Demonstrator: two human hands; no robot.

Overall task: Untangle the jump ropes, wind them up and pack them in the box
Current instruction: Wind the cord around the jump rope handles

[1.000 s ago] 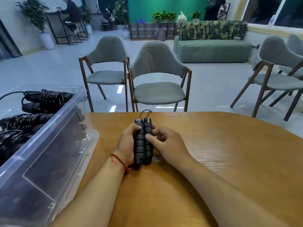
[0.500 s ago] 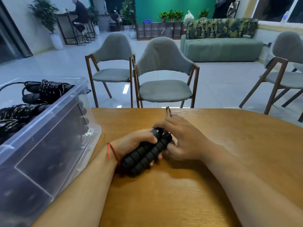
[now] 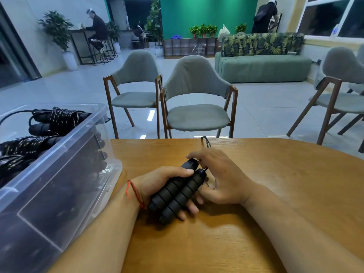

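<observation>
Step in hand, as I read it: start of winding, untangling of this rope looks done. The left hand (image 3: 159, 182) grips the two black handles (image 3: 177, 194) side by side as one bundle, thumb curled over the top and fingers wrapped underneath, their tips showing on the far side. A red string (image 3: 136, 192) sits on that wrist. The right hand (image 3: 222, 174) is at the cap ends, fingers together and curled over the spot where the cord (image 3: 205, 141) leaves the handles. A short loop of cord sticks up behind the knuckles. The pinch itself is hidden, but I judge that hand is holding the cord. The handles are low over the wooden table (image 3: 256, 233), near its middle, just right of the clear box (image 3: 49, 194). I can't tell whether they touch the wood. Their long axis runs diagonally: butt ends toward the person's left wrist, cap ends pointing away and to the right, lying nearly flat. The rest of the cord's length is out of sight. The next move probably calls for the right hand to lead the cord round the paired handles while the left hand stays firm so they don't split. Then the bundle goes left into the box, where wound ropes (image 3: 59, 119) already lie.
</observation>
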